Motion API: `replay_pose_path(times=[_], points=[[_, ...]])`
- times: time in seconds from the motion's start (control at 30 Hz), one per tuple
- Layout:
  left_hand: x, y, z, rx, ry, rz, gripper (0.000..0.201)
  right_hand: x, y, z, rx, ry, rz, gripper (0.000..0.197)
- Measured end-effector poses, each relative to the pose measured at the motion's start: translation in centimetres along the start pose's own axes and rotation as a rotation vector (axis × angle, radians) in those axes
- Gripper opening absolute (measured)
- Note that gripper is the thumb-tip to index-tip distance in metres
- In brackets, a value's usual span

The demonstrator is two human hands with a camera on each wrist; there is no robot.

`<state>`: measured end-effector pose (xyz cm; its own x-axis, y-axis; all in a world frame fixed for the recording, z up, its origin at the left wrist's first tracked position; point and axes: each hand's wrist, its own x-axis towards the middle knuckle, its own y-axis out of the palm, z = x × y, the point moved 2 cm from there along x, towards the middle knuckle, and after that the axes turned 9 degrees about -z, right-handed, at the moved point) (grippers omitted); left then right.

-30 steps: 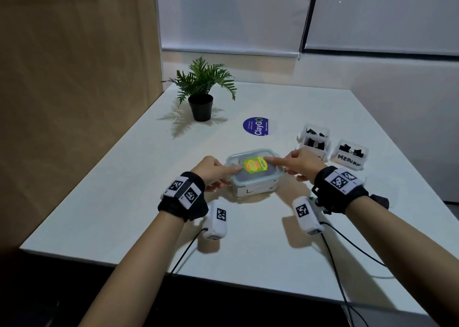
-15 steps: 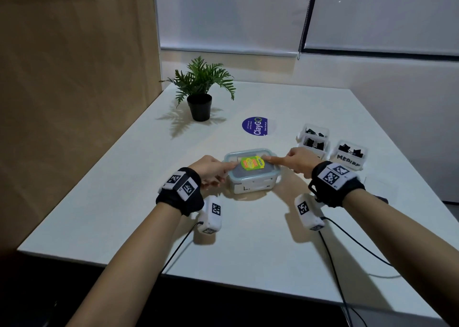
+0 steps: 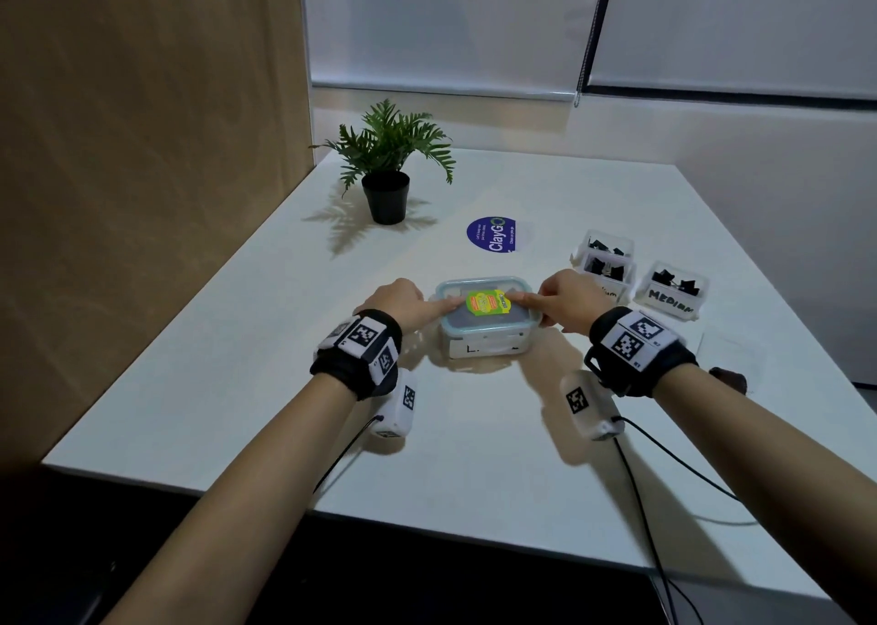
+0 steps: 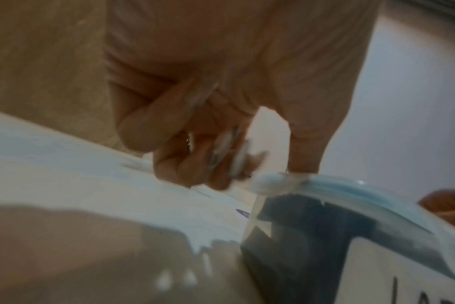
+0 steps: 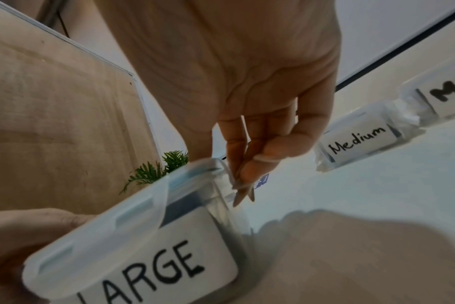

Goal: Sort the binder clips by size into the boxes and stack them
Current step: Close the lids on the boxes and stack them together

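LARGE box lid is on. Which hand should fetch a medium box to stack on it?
Right hand. The medium boxes sit just beyond it on the table's right side; the left hand is across the LARGE box, farther off.
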<state>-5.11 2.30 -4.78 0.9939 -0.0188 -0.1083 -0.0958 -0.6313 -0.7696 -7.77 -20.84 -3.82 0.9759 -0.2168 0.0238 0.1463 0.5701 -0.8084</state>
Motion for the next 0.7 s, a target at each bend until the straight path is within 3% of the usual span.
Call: replay_pose_path(times=[0.27,0.37,0.47,0.6,0.7], points=[[0.5,0.8,-0.6,-0.096,-0.015,0.264,0.051,0.4,0.2,0.1,0.03,0.015,0.07,0.057],[1.0,0.8,-0.4,-0.131,-0.039,0.323,0.049,0.7,0.7,-0.4,0.219,0.083,0.091,0.052],[0.9,0.5,-1.1,-0.103,-0.032,0.324,0.047,0.6,1.0,-0.4,0.282,0.112,0.092,0.046],[1.1,0.0,-2.3,0.013,0.021,0.261,0.048,0.3,0.8,0.4,0.075,0.081,0.071,0.047],[1.2,0.3,-2.3,-0.009,0.011,0.245,0.047,0.6,0.4,0.9,0.073,0.112,0.035,0.044]])
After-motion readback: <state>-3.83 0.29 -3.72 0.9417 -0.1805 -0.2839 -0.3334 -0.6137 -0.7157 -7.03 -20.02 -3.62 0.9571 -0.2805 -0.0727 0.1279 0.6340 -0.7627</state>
